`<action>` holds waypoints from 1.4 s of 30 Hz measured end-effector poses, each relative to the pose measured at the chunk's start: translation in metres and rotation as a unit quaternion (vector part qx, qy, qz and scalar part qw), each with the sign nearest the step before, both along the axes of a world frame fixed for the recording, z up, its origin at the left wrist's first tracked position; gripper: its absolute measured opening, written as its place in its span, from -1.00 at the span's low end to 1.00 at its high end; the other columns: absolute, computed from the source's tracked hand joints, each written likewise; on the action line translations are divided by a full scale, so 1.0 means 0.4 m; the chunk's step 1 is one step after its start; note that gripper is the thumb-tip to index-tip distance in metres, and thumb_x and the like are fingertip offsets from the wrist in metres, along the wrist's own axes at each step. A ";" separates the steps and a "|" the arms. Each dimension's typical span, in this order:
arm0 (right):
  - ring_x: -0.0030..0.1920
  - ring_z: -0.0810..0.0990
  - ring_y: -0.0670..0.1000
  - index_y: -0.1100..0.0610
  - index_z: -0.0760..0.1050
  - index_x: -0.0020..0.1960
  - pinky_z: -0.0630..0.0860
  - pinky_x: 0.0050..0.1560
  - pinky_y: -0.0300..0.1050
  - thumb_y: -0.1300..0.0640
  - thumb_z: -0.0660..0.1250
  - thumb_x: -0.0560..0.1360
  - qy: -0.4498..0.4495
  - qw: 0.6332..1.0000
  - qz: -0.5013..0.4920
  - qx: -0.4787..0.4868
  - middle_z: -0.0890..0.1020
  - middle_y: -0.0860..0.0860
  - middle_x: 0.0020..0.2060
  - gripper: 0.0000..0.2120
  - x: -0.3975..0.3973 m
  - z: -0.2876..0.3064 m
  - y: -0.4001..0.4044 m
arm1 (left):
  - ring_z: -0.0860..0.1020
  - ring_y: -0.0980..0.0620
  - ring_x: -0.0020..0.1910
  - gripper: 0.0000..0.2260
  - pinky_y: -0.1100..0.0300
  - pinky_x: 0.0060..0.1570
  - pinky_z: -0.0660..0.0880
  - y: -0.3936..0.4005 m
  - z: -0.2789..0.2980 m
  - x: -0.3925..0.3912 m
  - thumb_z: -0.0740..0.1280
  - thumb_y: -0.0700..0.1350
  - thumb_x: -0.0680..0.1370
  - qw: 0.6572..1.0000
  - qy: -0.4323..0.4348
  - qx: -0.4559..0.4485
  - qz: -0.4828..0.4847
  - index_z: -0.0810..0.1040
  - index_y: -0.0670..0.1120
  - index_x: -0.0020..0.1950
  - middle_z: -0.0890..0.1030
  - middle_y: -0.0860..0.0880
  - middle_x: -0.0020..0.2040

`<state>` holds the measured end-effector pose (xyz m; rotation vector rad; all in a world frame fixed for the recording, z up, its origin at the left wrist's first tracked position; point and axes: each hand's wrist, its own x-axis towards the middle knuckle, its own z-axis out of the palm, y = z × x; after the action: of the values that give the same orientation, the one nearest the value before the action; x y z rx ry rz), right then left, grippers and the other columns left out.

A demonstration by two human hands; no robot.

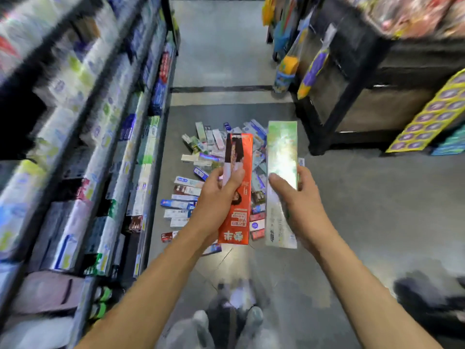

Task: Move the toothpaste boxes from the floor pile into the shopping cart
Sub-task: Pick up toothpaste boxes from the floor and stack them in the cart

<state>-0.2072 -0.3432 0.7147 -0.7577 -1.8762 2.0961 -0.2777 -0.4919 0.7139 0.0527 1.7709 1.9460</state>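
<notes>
Apparently boxes (236, 187) in both hands (300, 200).

Shelf goods on left shelves (75, 122) motion-smeared, labels unreadable, cut by left edge. Floor pile (198, 147) partly hidden behind red box (237, 197) and green box (281, 157); small boxes too tiny to read. Green box print washed out by glare. Left hand (219, 195) fingers mostly hidden behind red box; right hand (299, 197) fingertips hidden behind green box. Shoes (226, 321) blurred. Dark object (432, 298) at lower right blurred, cut off, unidentifiable. Top-right goods (415, 13) smeared.
</notes>
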 end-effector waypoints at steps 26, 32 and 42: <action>-0.05 0.70 0.18 0.12 0.47 0.31 0.67 -0.03 0.14 0.13 0.36 0.59 0.099 0.906 -0.395 -0.118 0.70 0.21 0.07 -0.70 0.602 0.466 0.097 | 0.71 -0.17 -0.10 -0.70 -0.07 -0.03 0.66 0.363 0.510 0.353 0.37 0.19 0.57 0.929 0.082 0.017 -0.359 0.60 -0.01 0.11 0.72 -0.16 -0.05; -0.13 0.69 0.10 0.11 0.52 0.29 0.63 -0.22 -0.03 0.11 0.33 0.61 0.113 0.784 -0.592 -0.150 0.69 0.13 -0.01 -0.73 0.888 0.398 -0.115 | 0.63 0.03 -0.32 -0.78 0.14 -0.29 0.60 0.355 0.441 0.593 0.42 0.03 0.57 0.838 0.044 0.021 -0.543 0.57 -0.09 0.08 0.68 -0.11 -0.17; 0.09 0.64 0.22 0.12 0.54 0.35 0.58 0.11 0.18 -0.02 0.59 0.32 0.182 0.619 -0.744 -0.173 0.63 0.21 0.14 -0.36 1.241 0.311 -0.359 | 0.68 -0.07 -0.11 -0.49 -0.11 0.01 0.64 0.294 0.335 0.997 0.63 -0.04 0.36 0.687 0.017 -0.010 -0.726 0.49 -0.06 0.21 0.70 -0.14 0.02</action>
<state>0.2893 -0.4869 0.8391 -1.1824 -0.1336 1.1587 0.1211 -0.3743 0.8480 1.1114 0.9979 0.6765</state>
